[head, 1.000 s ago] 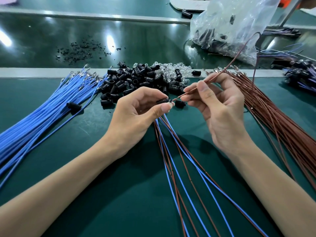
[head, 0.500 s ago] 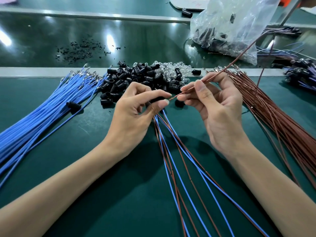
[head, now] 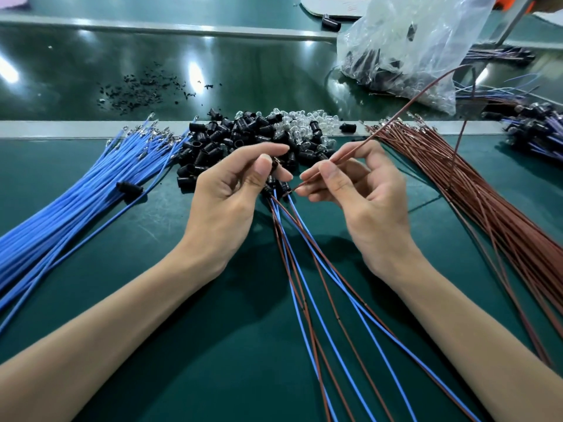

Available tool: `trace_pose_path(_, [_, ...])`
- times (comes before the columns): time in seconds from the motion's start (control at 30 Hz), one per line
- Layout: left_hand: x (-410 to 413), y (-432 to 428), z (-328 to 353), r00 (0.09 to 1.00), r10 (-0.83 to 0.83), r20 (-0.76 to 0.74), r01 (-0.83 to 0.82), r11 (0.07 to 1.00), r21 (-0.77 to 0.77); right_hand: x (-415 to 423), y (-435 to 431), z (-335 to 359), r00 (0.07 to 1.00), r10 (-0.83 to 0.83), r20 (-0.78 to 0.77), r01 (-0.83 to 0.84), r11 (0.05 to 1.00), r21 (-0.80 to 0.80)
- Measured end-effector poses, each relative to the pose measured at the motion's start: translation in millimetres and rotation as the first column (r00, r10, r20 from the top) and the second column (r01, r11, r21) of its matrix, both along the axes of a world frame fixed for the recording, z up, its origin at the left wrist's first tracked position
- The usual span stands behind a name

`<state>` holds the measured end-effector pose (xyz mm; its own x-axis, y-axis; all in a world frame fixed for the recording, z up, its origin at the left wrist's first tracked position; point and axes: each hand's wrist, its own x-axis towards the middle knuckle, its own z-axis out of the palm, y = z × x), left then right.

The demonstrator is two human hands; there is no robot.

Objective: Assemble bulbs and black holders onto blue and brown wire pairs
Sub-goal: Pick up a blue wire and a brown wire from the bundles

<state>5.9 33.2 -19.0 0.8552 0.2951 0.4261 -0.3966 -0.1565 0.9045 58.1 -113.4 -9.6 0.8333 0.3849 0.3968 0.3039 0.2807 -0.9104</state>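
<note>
My left hand [head: 234,190] pinches a small black holder [head: 275,163] between thumb and forefinger, with several more holders on blue and brown wire pairs [head: 307,254] hanging below the fingers. My right hand [head: 362,193] pinches a single brown wire [head: 405,112] near its end, its tip close to the holders. A pile of black holders [head: 231,138] mixed with clear bulbs [head: 307,123] lies just beyond both hands. Loose blue wires [head: 76,205] fan out at the left and brown wires [head: 475,190] at the right.
A clear plastic bag [head: 411,47] of parts sits at the back right on the dark conveyor [head: 243,71], with black scraps [head: 143,89] scattered on it. Finished assemblies [head: 536,129] are heaped at the far right. A grey rail [head: 61,127] divides the green mat [head: 213,345] from the conveyor.
My left hand has turned and lifted the holder higher between thumb and forefinger. My right hand has shifted slightly right, and the brown wire's tip has come away from the holder.
</note>
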Motion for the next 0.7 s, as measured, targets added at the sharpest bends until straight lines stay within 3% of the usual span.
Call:
trace_pose_path(0.1, [-0.2,-0.6,0.8,1.000,0.008,0.003,-0.008,1.000,-0.001,-0.2,-0.2,0.5,1.000,0.000,-0.001,0.000,1.000,0.002])
trace_pose_path(0.3, [-0.1,-2.3,3.4,0.999,-0.051,-0.005,0.049,0.975,-0.217,2.4,-2.5,3.5,0.999,-0.038,-0.001,0.038,0.998,0.041])
trace_pose_path(0.7, [0.0,-1.2,1.5,0.994,-0.099,-0.035,0.089,0.970,-0.228,3.2,-4.4,8.2,0.998,-0.064,-0.029,0.067,0.990,0.126])
